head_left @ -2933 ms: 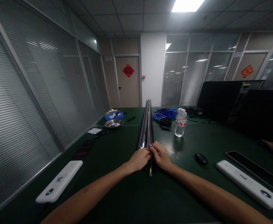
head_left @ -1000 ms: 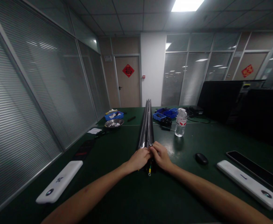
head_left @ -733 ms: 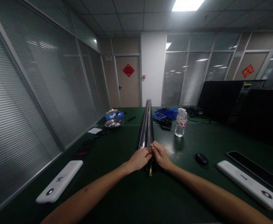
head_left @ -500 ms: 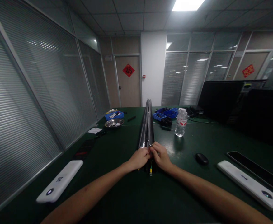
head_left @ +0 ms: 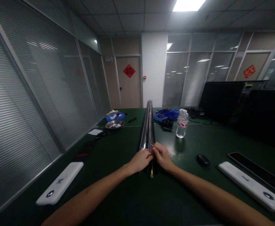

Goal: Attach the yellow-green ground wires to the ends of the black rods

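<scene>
A long dark profile with a shiny, plastic-like covering runs away from me down the middle of the table, a groove along its length. At its near end my left hand is closed, its fingers curled on the left side and tip of the profile. My right hand touches the same end from the right, thumb and forefinger pinched together. What lies in that pinch is small and mostly hidden. Below the hands a yellow-green wire with a ring terminal sticks out toward me.
On the green table lie white devices left and right, a black mouse and a phone-like slab. Farther back are a water bottle, blue trays, a metal bowl and dark monitors.
My right hand's fingers have shifted very slightly at the profile's near end. Otherwise the hands and the things on the table look the same.
</scene>
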A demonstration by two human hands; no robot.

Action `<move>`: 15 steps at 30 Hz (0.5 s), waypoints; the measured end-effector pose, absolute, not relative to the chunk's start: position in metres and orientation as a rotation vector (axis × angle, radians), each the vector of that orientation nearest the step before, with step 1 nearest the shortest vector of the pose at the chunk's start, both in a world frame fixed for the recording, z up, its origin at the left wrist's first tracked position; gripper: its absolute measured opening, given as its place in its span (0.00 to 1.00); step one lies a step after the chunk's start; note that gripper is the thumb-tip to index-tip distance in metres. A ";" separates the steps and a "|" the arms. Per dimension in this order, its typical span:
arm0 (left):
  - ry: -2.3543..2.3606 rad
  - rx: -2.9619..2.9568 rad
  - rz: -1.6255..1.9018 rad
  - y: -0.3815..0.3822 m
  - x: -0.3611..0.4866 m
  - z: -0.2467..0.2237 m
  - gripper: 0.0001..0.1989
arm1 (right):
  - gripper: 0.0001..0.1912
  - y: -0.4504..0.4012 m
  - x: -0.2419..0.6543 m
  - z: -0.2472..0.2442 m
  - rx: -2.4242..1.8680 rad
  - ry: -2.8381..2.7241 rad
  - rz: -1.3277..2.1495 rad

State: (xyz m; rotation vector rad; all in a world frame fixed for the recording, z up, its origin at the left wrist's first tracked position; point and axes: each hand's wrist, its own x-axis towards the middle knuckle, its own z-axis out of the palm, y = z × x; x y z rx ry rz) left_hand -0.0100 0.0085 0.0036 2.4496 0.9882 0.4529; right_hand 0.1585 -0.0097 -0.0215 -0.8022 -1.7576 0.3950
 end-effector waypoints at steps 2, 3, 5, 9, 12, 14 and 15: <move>0.990 2.440 0.476 0.007 -0.010 0.003 0.15 | 0.18 -0.009 0.159 -0.021 -0.787 -1.762 0.455; 0.991 2.434 0.482 0.007 -0.010 0.004 0.15 | 0.18 -0.009 0.159 -0.021 -0.786 -1.764 0.462; 0.997 2.425 0.471 0.007 -0.010 0.004 0.15 | 0.19 -0.011 0.158 -0.020 -0.796 -1.771 0.426; 1.010 2.377 0.461 0.010 -0.011 0.003 0.14 | 0.17 -0.019 0.155 -0.017 -0.829 -1.792 0.291; 0.969 2.342 0.499 0.012 -0.011 0.001 0.13 | 0.16 -0.023 0.154 -0.017 -0.850 -1.814 0.223; 0.954 2.330 0.509 0.012 -0.011 0.001 0.13 | 0.15 -0.023 0.154 -0.017 -0.865 -1.826 0.201; 0.953 2.331 0.512 0.012 -0.010 0.001 0.13 | 0.15 -0.023 0.154 -0.018 -0.869 -1.829 0.201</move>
